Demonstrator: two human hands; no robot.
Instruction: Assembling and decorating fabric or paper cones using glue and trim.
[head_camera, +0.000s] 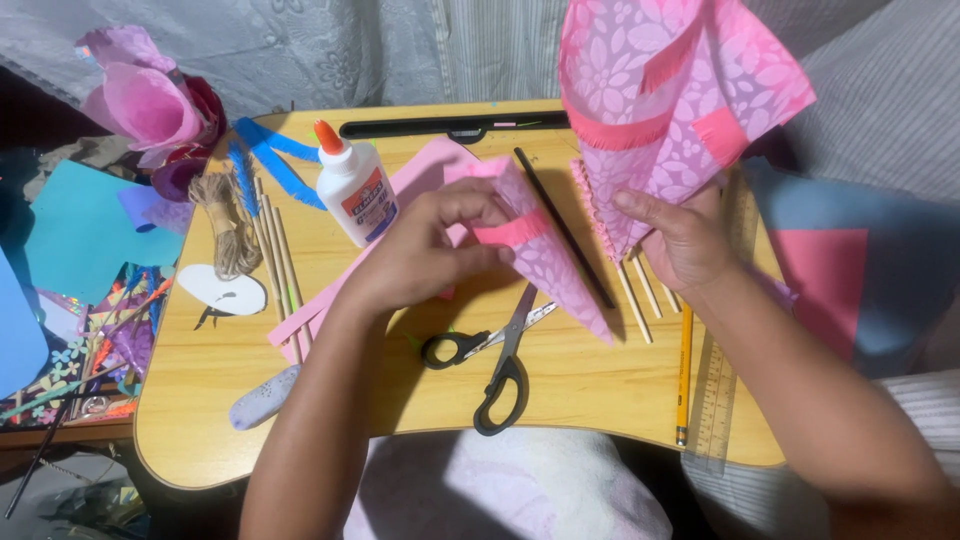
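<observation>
Two paper cones occupy the hands above a small wooden lap table (620, 395). One, the small cone (545, 250), is pinched at its wide end by the left hand (425, 250), fingers closed on a plain pink band wrapped across it; its tip points down and to the right and lies on the tabletop, apparently so that the wrap stays tight. It is pale pink with a white flower print. At the same time the right hand (685, 240) grasps the large cone (665, 100) near its narrow lower end, holding it upright so that the open mouth spreads toward the camera; it bears the same print, with darker pink fringed strips across it. Thin wooden sticks (640, 295) protrude below this cone. Between the hands lies a black stick (565, 228). Just below the small cone rest black-handled scissors (497, 365), blades partly open. A sheet of pink paper (410, 185) lies under the left hand, beside a white glue bottle (355, 190) with an orange cap. Farther left are more sticks, twine (228, 225) and blue fringed paper (265, 155). A yellow pencil (684, 375) and a clear ruler (718, 390) lie along the right edge.
</observation>
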